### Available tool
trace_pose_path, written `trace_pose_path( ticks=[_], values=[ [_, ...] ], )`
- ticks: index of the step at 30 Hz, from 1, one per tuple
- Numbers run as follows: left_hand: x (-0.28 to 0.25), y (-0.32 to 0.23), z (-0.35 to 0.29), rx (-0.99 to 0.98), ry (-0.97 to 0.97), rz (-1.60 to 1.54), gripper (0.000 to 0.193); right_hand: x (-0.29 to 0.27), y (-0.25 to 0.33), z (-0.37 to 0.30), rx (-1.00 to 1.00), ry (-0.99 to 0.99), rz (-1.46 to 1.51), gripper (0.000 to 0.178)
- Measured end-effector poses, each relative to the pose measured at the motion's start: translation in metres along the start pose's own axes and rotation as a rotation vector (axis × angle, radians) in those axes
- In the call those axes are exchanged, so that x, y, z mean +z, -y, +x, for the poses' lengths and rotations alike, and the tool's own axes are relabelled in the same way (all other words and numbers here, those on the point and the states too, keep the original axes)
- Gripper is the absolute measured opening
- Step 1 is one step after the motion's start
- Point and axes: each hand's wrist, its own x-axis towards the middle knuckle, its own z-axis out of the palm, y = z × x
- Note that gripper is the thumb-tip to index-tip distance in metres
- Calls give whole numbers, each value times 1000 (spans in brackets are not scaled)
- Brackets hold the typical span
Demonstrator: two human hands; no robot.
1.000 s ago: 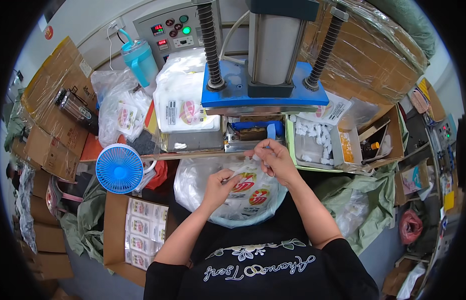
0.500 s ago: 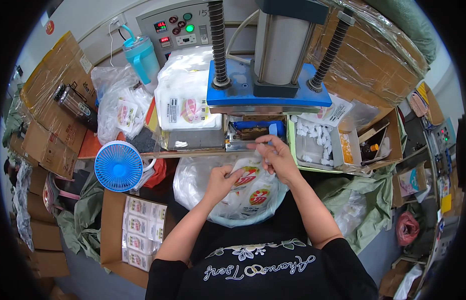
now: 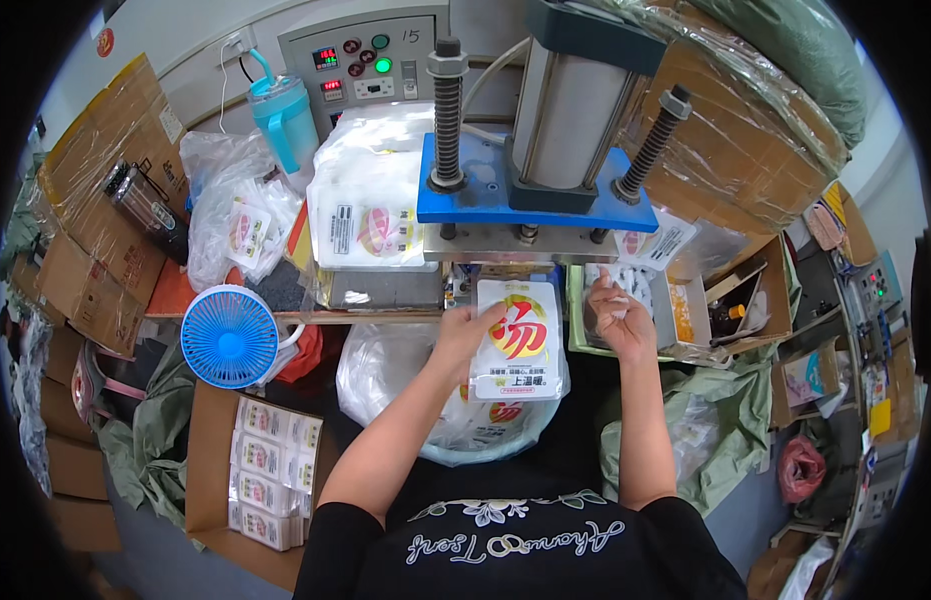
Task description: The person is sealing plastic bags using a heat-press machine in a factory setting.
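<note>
My left hand [image 3: 470,338] grips the left edge of a flat white pouch [image 3: 521,352], its thumb on the front. The pouch has a red and yellow round print and hangs upright just before the bench edge. Below it, more printed pouches lie in a basin lined with clear plastic [image 3: 380,365]. My right hand [image 3: 625,322] is over the near part of a tray of small white plastic pieces [image 3: 640,285], its fingers bent together. Whatever is between those fingers is too small to make out. The press's metal plate [image 3: 545,246] is just beyond the pouch.
A stack of white pouches [image 3: 370,215] sits left of the press. The blue fan [image 3: 230,336], a turquoise cup [image 3: 283,125] and a black flask [image 3: 147,212] stand farther left. An open carton with packed pouches [image 3: 210,470] is at lower left. Orange pieces [image 3: 685,308] fill a box at right.
My right hand has left the pouch and moved right to the tray. My left hand has lifted the pouch upright above the basin. The press's rods and metal plate have come down.
</note>
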Motion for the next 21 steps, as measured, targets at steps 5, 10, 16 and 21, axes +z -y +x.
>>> trace_pose_path(
  ticks=[5,10,16,21],
  values=[
    [-77,-36,28,444,-199,761,43,7,-11,-6,114,190,-162,25],
    [-105,-19,4,783,-503,1581,78,-11,3,-1,29,100,-606,27],
    [-115,-20,-33,874,-592,1280,24,18,-40,-16,-336,-60,-1145,15],
    [-60,-17,-71,572,-260,515,10,30,-95,-16,-328,28,-1538,15]
  ],
)
